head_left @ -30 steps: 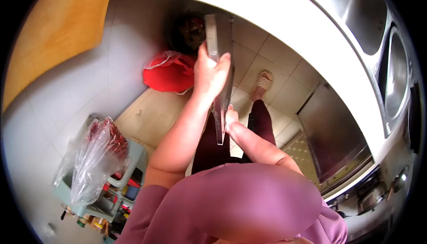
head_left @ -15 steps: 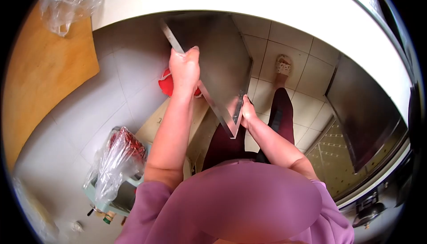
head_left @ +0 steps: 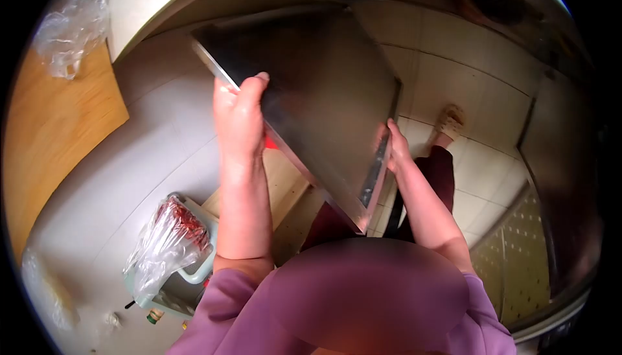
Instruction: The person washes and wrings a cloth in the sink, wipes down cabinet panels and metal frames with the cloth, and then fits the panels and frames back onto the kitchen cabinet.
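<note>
A large flat metal panel (head_left: 324,102) with narrow raised edges hangs tilted in front of me, one corner pointing toward my body. My left hand (head_left: 243,112) is wrapped round its left edge, with the thumb on the top face. At the right edge, near the lower corner, my right hand (head_left: 396,148) grips the panel; some of its fingers are hidden behind it. Part of a red bag (head_left: 271,143) shows below the panel, beside my left wrist.
A grey-green rack (head_left: 206,271) with a clear bag of dried red items (head_left: 181,222) stands at lower left. A wooden board (head_left: 65,135) bears crumpled plastic (head_left: 74,31). At right is a dark cabinet door (head_left: 564,160). My slippered foot (head_left: 451,120) rests on tiles.
The panel has turned from nearly edge-on to showing its broad face, both hands still on it. My left hand has moved left, my right hand right. The view has shifted, and the sink has left it.
</note>
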The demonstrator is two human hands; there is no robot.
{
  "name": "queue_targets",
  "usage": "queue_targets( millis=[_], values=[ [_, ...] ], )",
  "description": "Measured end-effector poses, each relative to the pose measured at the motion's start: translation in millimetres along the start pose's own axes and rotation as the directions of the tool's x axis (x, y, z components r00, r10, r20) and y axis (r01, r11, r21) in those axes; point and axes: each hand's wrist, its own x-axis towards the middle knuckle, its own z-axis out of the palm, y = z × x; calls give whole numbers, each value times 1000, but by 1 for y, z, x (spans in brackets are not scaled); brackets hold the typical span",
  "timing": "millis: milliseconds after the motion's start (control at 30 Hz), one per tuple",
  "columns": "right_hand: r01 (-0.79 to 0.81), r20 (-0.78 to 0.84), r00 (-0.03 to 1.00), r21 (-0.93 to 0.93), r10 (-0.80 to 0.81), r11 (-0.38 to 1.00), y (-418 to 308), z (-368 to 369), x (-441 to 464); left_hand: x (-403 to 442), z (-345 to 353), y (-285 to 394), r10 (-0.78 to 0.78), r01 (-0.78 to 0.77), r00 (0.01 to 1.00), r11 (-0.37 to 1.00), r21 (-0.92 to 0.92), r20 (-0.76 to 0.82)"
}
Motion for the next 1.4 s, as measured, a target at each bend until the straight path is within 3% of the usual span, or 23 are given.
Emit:
queue_targets(
  millis=[100, 300, 367, 433, 500, 633, 833, 900, 967, 1167, 1400],
  values=[
    [-40, 128, 991, 75, 30, 996, 8, 0, -1, 0, 9, 4, 65, -62, 997, 995, 76, -38],
    [-88, 195, 978, 97, 67, 991, 35, 8, 14, 13, 4, 17, 135, -138, 990, 970, 200, 27],
    [-14, 78, 997, 43, 10, 999, 30, 26, -3, 15, 1, 18, 95, -84, 994, 981, 176, -55],
    [-44, 138, 990, 20, 41, 999, 26, 30, -10, 16, -3, 19, 94, -86, 995, 984, 158, -45],
    [-64, 68, 996, 2, 64, 998, 24, 42, -19, 19, -6, 22, 91, -86, 995, 986, 140, -28],
    [-101, 157, 983, -1, 100, 995, 36, 36, -8, 23, -7, 27, 93, -90, 995, 985, 145, -19],
    [-146, 93, 984, -55, 151, 988, 47, 50, -9, 32, -15, 31, 107, -107, 994, 975, 195, 14],
    [-162, 217, 958, -136, 189, 977, 54, 40, 3, 34, -18, 32, 108, -113, 993, 974, 198, 37],
    [-147, 153, 975, -94, 160, 985, 57, 51, -2, 37, -22, 33, 107, -122, 991, 969, 216, 79],
    [-144, 273, 947, -117, 171, 983, 66, 45, 6, 38, -25, 34, 103, -122, 990, 966, 228, 94],
    [-164, 271, 943, -132, 195, 978, 75, 54, 9, 34, -22, 35, 122, -141, 989, 944, 299, 81]
  ],
)
